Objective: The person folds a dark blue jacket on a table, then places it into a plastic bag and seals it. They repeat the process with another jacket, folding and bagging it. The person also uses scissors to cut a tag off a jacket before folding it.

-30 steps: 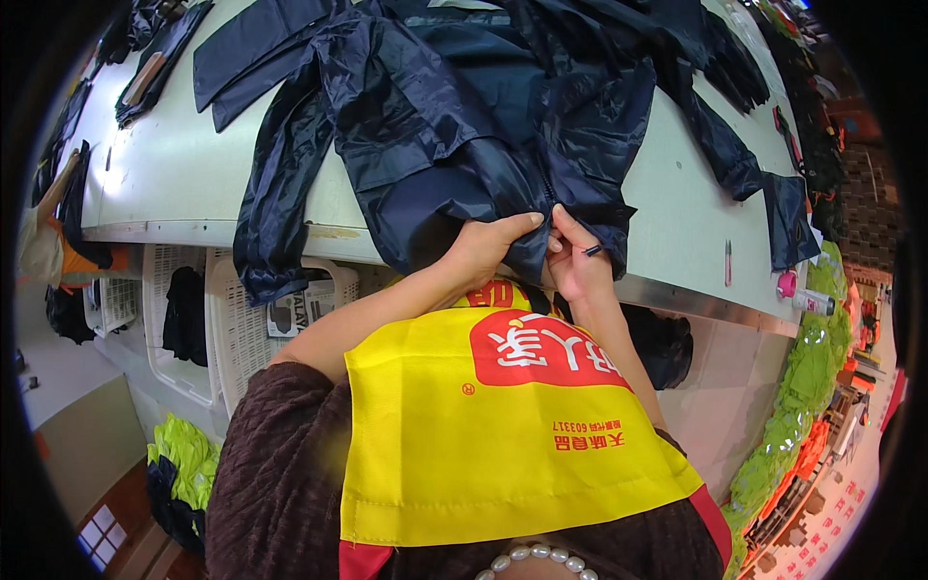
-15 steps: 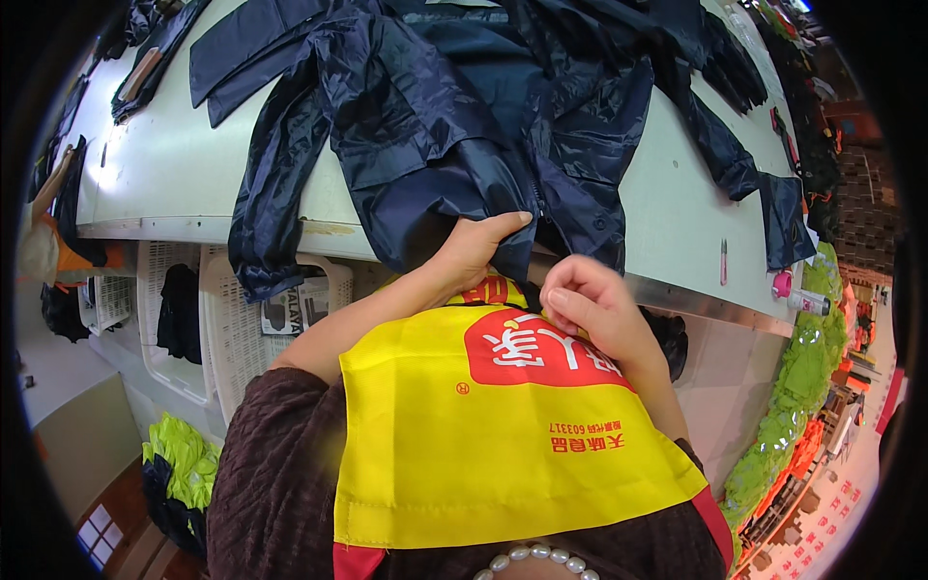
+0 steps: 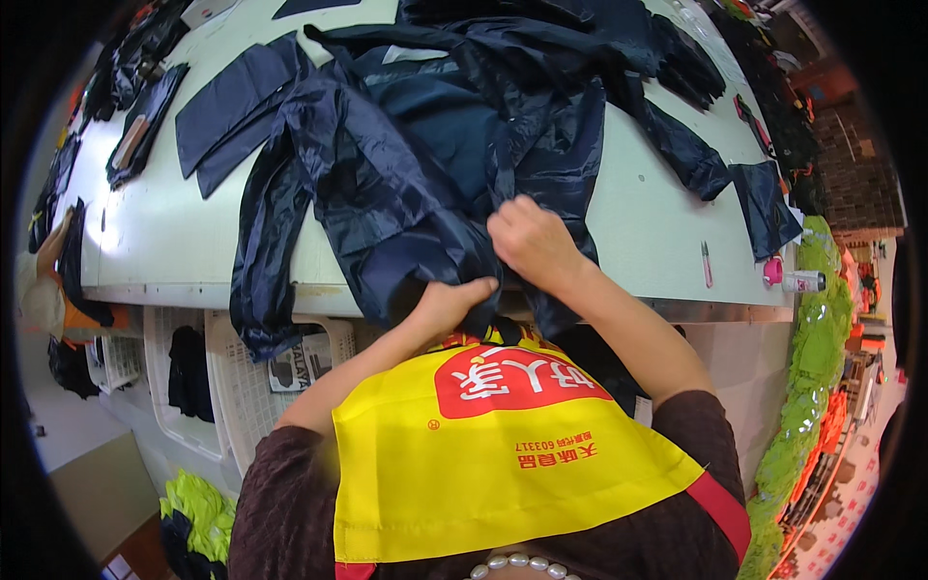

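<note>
A shiny dark navy jacket [image 3: 372, 159] lies spread on the pale table, its front parted and its lower end hanging over the near edge. My left hand [image 3: 452, 304] grips the hem at the front opening, thumb pressed on the fabric. Just above and to its right, my right hand [image 3: 532, 244] is closed at the jacket's front edge, its fingers curled around it. Exactly what lies between those fingertips is hidden. One sleeve [image 3: 263, 251] droops off the table to the left of my hands.
Folded dark fabric pieces [image 3: 232, 111] lie on the white table [image 3: 652, 222]. A pen [image 3: 707, 264] and a pink-capped bottle [image 3: 795, 277] are at right. White plastic baskets [image 3: 237, 387] stand under the left edge. Another person's arm [image 3: 53, 246] shows far left; lime-green garments [image 3: 807, 358] line the right.
My right hand has moved up and forward from near the apron to the jacket's front edge. My left hand keeps its hold on the hem. The whole view has shifted.
</note>
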A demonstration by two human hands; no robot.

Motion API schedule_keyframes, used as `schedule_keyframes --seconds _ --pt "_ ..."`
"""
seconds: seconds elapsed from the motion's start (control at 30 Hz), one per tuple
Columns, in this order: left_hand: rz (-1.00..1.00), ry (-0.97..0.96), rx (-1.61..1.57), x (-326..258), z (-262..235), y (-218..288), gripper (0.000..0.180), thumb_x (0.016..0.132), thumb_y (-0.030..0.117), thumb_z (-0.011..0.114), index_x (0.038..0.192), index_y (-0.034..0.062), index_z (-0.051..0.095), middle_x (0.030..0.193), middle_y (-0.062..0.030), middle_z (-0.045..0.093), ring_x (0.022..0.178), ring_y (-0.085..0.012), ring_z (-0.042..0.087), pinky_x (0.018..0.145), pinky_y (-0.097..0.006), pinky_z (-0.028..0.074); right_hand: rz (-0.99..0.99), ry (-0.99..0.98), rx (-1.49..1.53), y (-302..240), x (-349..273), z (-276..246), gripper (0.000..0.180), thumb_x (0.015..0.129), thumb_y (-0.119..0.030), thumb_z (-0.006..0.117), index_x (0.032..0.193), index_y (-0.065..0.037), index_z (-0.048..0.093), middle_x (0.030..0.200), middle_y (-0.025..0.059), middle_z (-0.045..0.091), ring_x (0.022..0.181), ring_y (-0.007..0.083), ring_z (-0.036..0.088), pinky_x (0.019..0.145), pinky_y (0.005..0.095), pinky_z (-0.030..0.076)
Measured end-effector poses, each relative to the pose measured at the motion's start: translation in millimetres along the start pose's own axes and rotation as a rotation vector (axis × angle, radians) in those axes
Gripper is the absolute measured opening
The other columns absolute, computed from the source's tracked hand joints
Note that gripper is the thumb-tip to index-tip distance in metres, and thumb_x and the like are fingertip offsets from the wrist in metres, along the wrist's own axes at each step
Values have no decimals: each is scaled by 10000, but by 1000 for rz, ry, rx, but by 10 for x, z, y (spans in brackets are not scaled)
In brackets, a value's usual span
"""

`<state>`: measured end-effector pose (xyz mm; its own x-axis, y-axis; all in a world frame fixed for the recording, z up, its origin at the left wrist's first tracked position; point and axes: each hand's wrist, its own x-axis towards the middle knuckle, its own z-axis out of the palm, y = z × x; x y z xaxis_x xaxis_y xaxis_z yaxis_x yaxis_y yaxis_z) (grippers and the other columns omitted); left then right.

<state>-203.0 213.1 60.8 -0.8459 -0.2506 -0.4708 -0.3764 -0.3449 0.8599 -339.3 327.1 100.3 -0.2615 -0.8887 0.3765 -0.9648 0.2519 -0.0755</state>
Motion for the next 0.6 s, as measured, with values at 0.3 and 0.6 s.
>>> schedule_keyframes --seconds 0.3,0.6 --pt "-221 202 -30 112 -395 12 355 756 226 731 993 -28 657 895 -62 665 739 -162 626 685 -264 502 640 431 68 1281 -824 42 276 773 -129 678 1031 -46 628 1092 153 608 1045 318 546 913 383 433" --pt "-47 381 121 316 -1639 -271 474 799 176 673 1190 -62 547 1076 -106 623 919 -230 586 807 -305 469 1542 -154 -310 2924 -4240 -51 600 844 -298 597 1368 -94 387 1379 216 394 1266 388 376 996 544 338"
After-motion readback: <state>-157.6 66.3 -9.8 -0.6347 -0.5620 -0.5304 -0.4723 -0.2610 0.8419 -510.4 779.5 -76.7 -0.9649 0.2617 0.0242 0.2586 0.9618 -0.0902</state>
